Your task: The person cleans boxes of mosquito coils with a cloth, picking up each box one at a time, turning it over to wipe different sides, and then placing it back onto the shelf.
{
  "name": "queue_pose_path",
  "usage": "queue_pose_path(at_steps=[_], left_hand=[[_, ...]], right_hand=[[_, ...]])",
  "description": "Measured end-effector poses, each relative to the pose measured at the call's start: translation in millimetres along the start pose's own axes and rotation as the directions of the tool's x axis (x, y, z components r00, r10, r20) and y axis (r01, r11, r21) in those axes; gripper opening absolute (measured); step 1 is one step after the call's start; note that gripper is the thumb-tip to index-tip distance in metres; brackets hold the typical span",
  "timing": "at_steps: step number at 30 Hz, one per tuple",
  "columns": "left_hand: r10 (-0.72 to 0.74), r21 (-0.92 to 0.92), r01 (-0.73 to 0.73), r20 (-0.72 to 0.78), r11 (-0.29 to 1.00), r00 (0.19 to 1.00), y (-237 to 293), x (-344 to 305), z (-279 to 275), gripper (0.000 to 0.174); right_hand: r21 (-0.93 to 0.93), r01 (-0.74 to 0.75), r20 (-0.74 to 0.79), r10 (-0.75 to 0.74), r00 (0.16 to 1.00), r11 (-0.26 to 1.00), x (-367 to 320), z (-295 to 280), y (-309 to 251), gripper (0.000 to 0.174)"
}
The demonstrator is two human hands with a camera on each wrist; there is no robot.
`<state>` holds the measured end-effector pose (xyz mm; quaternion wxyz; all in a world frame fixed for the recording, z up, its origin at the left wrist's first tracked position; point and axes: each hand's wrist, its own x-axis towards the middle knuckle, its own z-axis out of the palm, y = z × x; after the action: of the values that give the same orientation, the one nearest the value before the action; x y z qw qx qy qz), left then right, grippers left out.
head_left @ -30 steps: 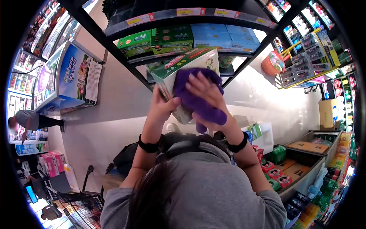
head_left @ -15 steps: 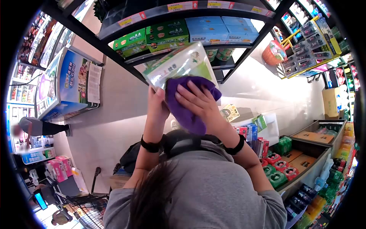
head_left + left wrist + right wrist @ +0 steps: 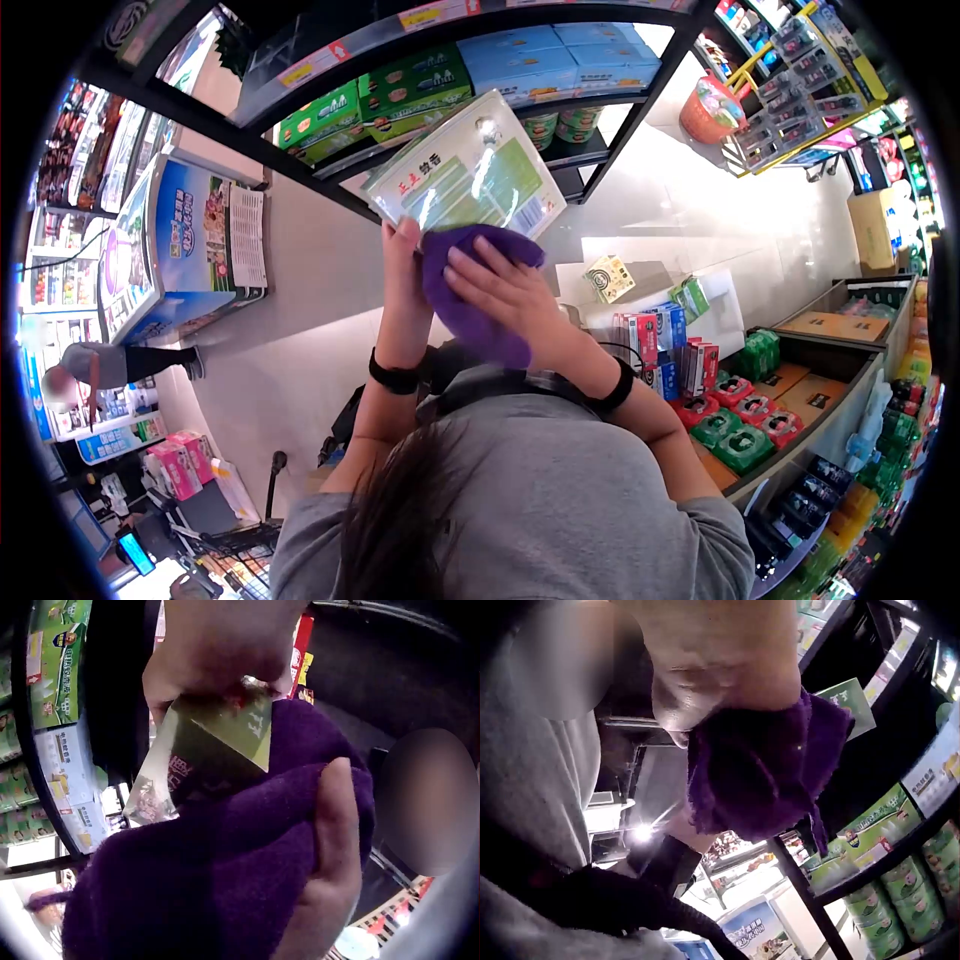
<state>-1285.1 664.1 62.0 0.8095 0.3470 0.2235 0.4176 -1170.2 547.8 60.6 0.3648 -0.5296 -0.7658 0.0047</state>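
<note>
A white and green mosquito coil box [image 3: 490, 165], glossy on its face, is held up tilted in front of the shelf. The left hand [image 3: 405, 285] grips its lower left corner, with the thumb along the edge. Over the box's lower part lies a bunched purple cloth [image 3: 455, 300]. The right hand [image 3: 525, 315] holds this cloth against the box, its fingers spread across the top. In the left wrist view, one finger [image 3: 339, 817] of the right hand lies over the folded cloth, and a green box corner [image 3: 232, 735] shows beneath the left hand.
Ahead stands a black shelf with green boxes [image 3: 415, 85], blue boxes [image 3: 515, 65] and green tins. A yellow box [image 3: 608, 278] sits at right, near drink packs in a bin [image 3: 850, 350]. A blue freezer [image 3: 190, 235] and another person [image 3: 110, 365] are at left.
The box has turned from showing its green narrow side to its broad white face. The right hand and cloth have slid down and left to its lower edge.
</note>
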Motion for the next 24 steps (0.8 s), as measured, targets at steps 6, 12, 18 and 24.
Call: queue_pose_path(at_steps=[6, 12, 18, 24], left_hand=[[0.154, 0.109, -0.143, -0.094, 0.984, 0.984, -26.0, -0.5, 13.3, 0.055], [0.048, 0.397, -0.091, 0.118, 0.913, 0.992, -47.3, -4.6, 27.3, 0.058], [-0.153, 0.415, 0.038, 0.247, 0.909, 0.957, -89.6, 4.2, 56.5, 0.081], [-0.487, 0.647, 0.257, 0.203, 0.718, 0.850, -217.5, 28.9, -10.6, 0.050]], right_hand=[[0.443, -0.279, -0.162, 0.382, 0.910, 0.852, -15.6, 4.5, 39.7, 0.070], [0.655, -0.418, -0.084, 0.610, 0.788, 0.630, -45.9, 9.2, 54.4, 0.078], [0.840, -0.513, 0.208, 0.766, 0.608, 0.179, -80.5, 5.0, 49.4, 0.090], [0.775, -0.630, 0.129, 0.963, 0.236, 0.050, -139.3, 40.4, 97.1, 0.085]])
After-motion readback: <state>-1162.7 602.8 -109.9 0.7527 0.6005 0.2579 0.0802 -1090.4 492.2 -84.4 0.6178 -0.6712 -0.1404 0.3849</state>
